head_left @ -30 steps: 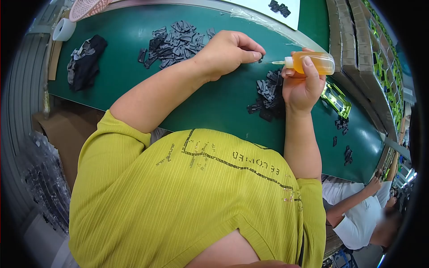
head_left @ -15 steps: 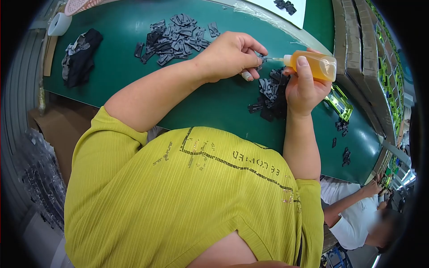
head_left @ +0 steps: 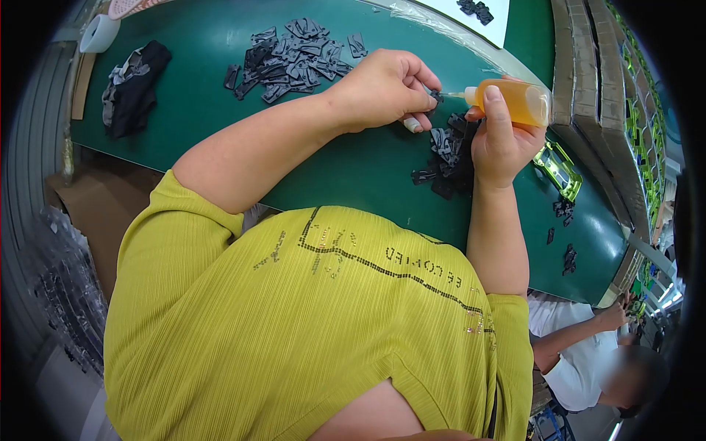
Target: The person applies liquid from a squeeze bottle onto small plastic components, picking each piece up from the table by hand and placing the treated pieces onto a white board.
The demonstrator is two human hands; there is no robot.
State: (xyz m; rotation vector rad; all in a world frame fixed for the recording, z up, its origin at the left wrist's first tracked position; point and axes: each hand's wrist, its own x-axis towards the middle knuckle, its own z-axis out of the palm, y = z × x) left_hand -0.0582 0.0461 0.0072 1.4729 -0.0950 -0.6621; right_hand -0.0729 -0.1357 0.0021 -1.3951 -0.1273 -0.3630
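My left hand (head_left: 393, 88) pinches a small black plastic part (head_left: 435, 97) between thumb and fingertips; a white wrap covers one finger. In my right hand (head_left: 507, 143) lies a squeeze bottle of amber liquid (head_left: 518, 101), tilted sideways with the thumb on top. Its thin nozzle (head_left: 454, 94) points left and its tip is at the part; whether they touch I cannot tell. Below the hands sits a small heap of black parts (head_left: 448, 151). Farther left a larger pile of similar black parts (head_left: 298, 59) covers the green table (head_left: 353, 173).
Dark cloth (head_left: 136, 92) and a white roll (head_left: 99, 34) are at the left. A bright green frame (head_left: 559, 170) lies right, near loose black parts (head_left: 569, 257). Cardboard dividers (head_left: 585, 66) line the right edge. A white board (head_left: 485, 18) is at the back. Another person (head_left: 573, 331) sits lower right.
The view has shifted very slightly. Both hands keep nearly the same pose, with the bottle's nozzle still at the black part.
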